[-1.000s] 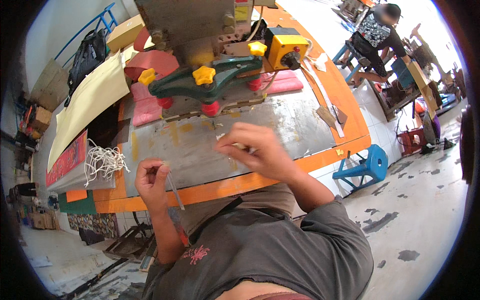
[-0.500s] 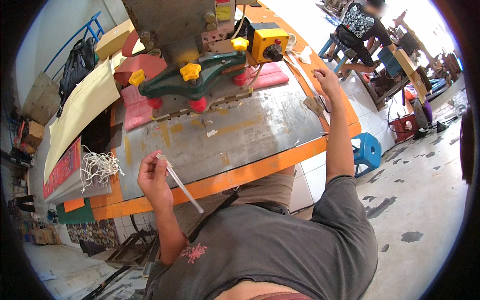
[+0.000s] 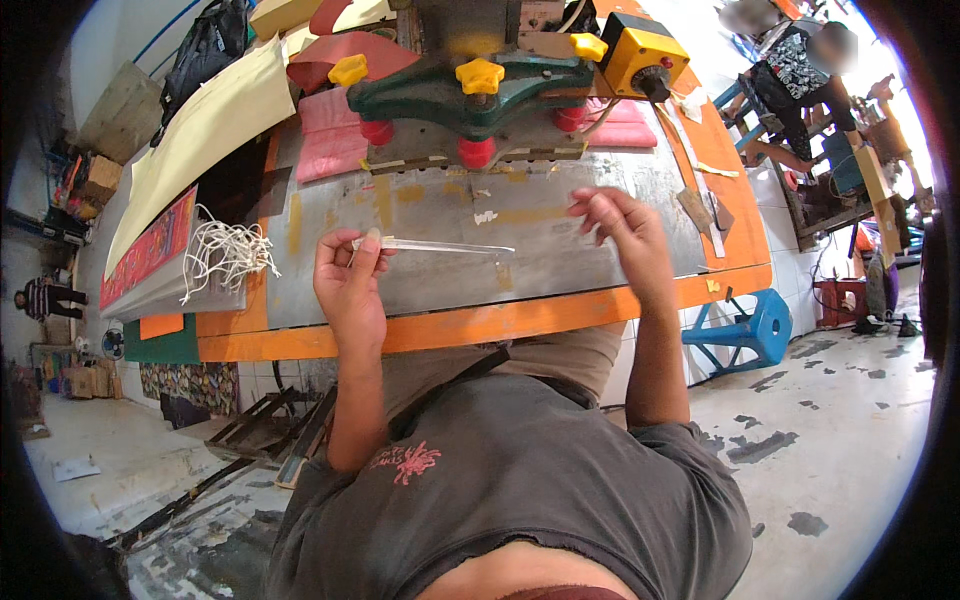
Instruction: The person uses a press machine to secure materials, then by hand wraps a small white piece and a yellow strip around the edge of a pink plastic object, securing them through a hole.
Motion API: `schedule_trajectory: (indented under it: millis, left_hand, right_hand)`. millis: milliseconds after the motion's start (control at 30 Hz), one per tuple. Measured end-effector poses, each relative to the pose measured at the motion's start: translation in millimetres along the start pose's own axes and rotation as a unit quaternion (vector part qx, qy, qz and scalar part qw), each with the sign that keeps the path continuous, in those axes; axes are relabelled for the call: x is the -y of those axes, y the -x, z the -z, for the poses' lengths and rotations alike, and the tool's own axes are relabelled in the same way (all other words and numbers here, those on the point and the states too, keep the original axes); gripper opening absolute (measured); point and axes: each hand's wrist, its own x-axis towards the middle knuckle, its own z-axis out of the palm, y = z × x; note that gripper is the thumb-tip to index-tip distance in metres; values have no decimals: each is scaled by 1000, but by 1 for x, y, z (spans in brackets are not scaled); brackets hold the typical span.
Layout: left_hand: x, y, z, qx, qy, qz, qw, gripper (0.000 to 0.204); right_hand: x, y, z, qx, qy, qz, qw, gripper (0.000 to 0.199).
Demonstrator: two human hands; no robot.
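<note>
Head view: in front of the green press frame (image 3: 430, 97), left hand (image 3: 350, 285) pinches a clear strip (image 3: 450, 245) by one end; slackening could drop it; right hand (image 3: 632, 238) looks released.

whitish strip (image 3: 450, 246), dark green frame (image 3: 420, 98) with yellow knobs (image 3: 479, 77), orange table edge (image 3: 450, 329), blue stool (image 3: 771, 326), dark grey shirt (image 3: 560, 490) with pink print (image 3: 416, 460)

A workshop is indicated by the green press (image 3: 482, 112) with yellow star knobs, mounted over a metal-topped orange bench (image 3: 440, 290), and by the yellow control box (image 3: 628, 62) beside it. Across a worn floor (image 3: 850, 460), a person (image 3: 795, 65) is seated at what may be another machine (image 3: 882, 125), half lost in glare.
</note>
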Motion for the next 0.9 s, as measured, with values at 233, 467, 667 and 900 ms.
schedule_trajectory:
  millis: [233,467,667,900]
  left_hand:
    - [8,6,-8,10,-62,0,998,27]
    - [19,16,4,44,167,114,978,37]
    - [22,19,0,61,41,85,994,38]
    - [-1,3,27,51,-169,-36,984,22]
  right_hand:
    - [-14,15,-75,91,-17,-25,995,29]
    - [-8,14,-81,112,-178,-157,965,25]
    - [-14,18,-79,69,-113,-161,978,26]
    - [-45,10,-62,-1,23,-82,996,26]
